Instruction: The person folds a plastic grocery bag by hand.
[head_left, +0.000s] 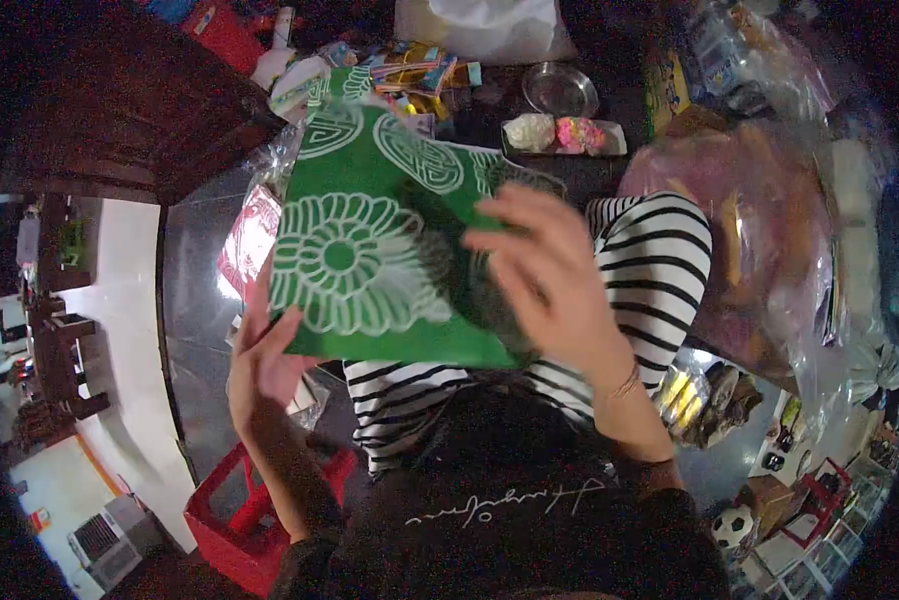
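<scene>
- One green sheet with white floral print is held up above the striped lap.
- Left hand: grip pinches its lower left edge.
- Right hand: fingers apart over the right part; blurred, so contact is hard to call.
- Round metal dish just behind the small tray.
- Red stool beside left forearm.

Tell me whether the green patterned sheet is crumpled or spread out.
Spread out: the sheet shows a broad, uncrumpled face, left hand at one edge, right hand over the opposite side. Any fold underneath: cannot tell.
</scene>
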### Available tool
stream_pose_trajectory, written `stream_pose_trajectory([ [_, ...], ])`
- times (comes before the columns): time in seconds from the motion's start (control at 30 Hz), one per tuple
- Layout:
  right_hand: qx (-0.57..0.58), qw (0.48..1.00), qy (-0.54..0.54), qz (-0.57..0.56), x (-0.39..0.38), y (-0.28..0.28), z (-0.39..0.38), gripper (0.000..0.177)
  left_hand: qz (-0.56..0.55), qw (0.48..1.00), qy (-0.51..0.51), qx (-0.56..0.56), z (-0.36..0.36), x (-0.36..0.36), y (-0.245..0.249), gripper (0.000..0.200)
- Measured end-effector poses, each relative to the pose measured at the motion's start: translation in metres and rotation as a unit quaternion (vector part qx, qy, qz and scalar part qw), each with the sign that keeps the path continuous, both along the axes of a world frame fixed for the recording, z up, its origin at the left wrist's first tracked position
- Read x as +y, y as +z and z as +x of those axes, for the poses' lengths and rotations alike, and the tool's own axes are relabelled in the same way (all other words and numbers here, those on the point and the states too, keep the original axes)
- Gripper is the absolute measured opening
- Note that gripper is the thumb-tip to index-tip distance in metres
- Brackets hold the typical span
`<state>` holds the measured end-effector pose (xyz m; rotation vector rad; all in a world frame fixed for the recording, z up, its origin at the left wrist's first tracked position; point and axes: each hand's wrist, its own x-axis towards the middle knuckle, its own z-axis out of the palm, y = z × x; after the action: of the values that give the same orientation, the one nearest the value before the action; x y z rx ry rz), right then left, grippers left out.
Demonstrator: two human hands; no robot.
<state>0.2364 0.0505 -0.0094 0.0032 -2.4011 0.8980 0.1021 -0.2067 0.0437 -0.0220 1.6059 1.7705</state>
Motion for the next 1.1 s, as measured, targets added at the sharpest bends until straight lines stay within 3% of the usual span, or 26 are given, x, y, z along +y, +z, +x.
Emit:
stream_pose_trajectory([
  [0.1, -0.045, 0.985, -0.126, -0.106, 0.014, -0.011, 0.012, 0.026, 0.008, 0.998, 0.005, 0.061, -0.004, -0.049, -0.007, 0.063],
  [0.2, -0.068, 0.973, -0.146, -0.165, 0.032, -0.028, 0.022, 0.027, -0.03, 0.993, -0.009, 0.115, -0.015, -0.107, -0.017, 0.062],
  [0.27, -0.128, 0.96, -0.158, -0.192, 0.039, -0.027, 0.025, 0.03, -0.089, 0.989, 0.058, 0.102, -0.025, -0.138, -0.025, 0.06],
  [0.43, -0.213, 0.939, -0.126, -0.239, 0.074, -0.022, 0.006, 0.051, -0.119, 0.979, -0.023, 0.163, -0.035, -0.139, -0.039, 0.066],
  [0.47, -0.21, 0.939, -0.13, -0.239, 0.083, -0.018, -0.001, 0.051, -0.185, 0.965, -0.021, 0.186, -0.035, -0.133, -0.041, 0.064],
  [0.53, -0.247, 0.944, -0.035, -0.214, 0.098, -0.011, -0.014, 0.049, -0.24, 0.949, -0.044, 0.199, -0.034, -0.115, -0.047, 0.059],
  [0.6, -0.206, 0.961, -0.02, -0.182, 0.093, -0.001, -0.023, 0.045, -0.236, 0.956, -0.039, 0.17, -0.035, -0.102, -0.052, 0.057],
  [0.67, -0.182, 0.947, 0.086, -0.251, 0.088, 0.016, -0.03, 0.041, -0.233, 0.962, -0.033, 0.139, -0.042, -0.1, -0.063, 0.055],
  [0.73, -0.13, 0.955, 0.079, -0.253, 0.075, 0.02, -0.041, 0.038, -0.202, 0.957, -0.069, 0.195, -0.053, -0.109, -0.089, 0.042],
  [0.77, -0.077, 0.961, 0.072, -0.256, 0.071, 0.02, -0.041, 0.035, -0.231, 0.928, -0.095, 0.276, -0.052, -0.107, -0.094, 0.041],
  [0.8, -0.076, 0.96, 0.074, -0.257, 0.067, 0.025, -0.038, 0.035, -0.233, 0.927, -0.094, 0.277, -0.055, -0.11, -0.1, 0.041],
  [0.87, -0.076, 0.978, 0.025, -0.192, 0.055, 0.044, -0.029, 0.029, -0.236, 0.955, -0.001, 0.182, -0.062, -0.116, -0.108, 0.049],
  [0.9, -0.049, 0.974, 0.037, -0.219, 0.046, 0.051, -0.022, 0.023, -0.153, 0.983, 0.066, 0.075, -0.06, -0.105, -0.102, 0.043],
  [0.93, -0.049, 0.973, 0.043, -0.219, 0.04, 0.058, -0.016, 0.023, -0.153, 0.983, 0.072, 0.074, -0.059, -0.103, -0.101, 0.043],
  [1.03, 0.002, 0.983, 0.09, -0.157, 0.029, 0.079, 0.002, 0.013, -0.207, 0.971, 0.039, 0.114, -0.07, -0.12, -0.118, 0.041],
  [1.07, 0.041, 0.985, 0.11, -0.125, 0.025, 0.086, 0.009, 0.013, -0.216, 0.954, -0.011, 0.206, -0.088, -0.152, -0.152, 0.041],
  [1.1, 0.062, 0.985, 0.12, -0.107, 0.023, 0.092, 0.016, 0.014, -0.22, 0.942, -0.038, 0.252, -0.091, -0.153, -0.155, 0.041],
])
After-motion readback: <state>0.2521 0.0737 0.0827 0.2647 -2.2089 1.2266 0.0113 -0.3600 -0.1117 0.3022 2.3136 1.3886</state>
